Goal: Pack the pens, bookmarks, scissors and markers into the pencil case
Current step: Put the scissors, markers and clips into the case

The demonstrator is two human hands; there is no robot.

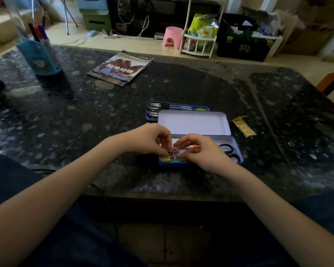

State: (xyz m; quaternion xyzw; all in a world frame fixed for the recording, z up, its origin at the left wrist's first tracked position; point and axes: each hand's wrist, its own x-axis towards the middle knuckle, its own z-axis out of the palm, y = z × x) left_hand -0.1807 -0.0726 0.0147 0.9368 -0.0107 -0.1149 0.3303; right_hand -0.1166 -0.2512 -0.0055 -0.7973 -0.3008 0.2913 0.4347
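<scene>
A blue tin pencil case [239,160] lies open on the dark table, its white lid [194,122] tipped back. Black-handled scissors [229,151] rest in its right end, and a marker with an orange tip [195,146] lies along its middle. Behind the lid a blue tray [149,114] holds several black pens [168,107]. My left hand [147,138] and my right hand [201,151] meet over the case's left end, pinching a small binder clip [174,152] on a colourful stack of bookmarks [169,159].
A yellow packet [244,127] lies on the table right of the case. A book [121,68] sits at the back centre. A blue pen holder [40,54] with markers stands at the back left. The table edge runs close to my body.
</scene>
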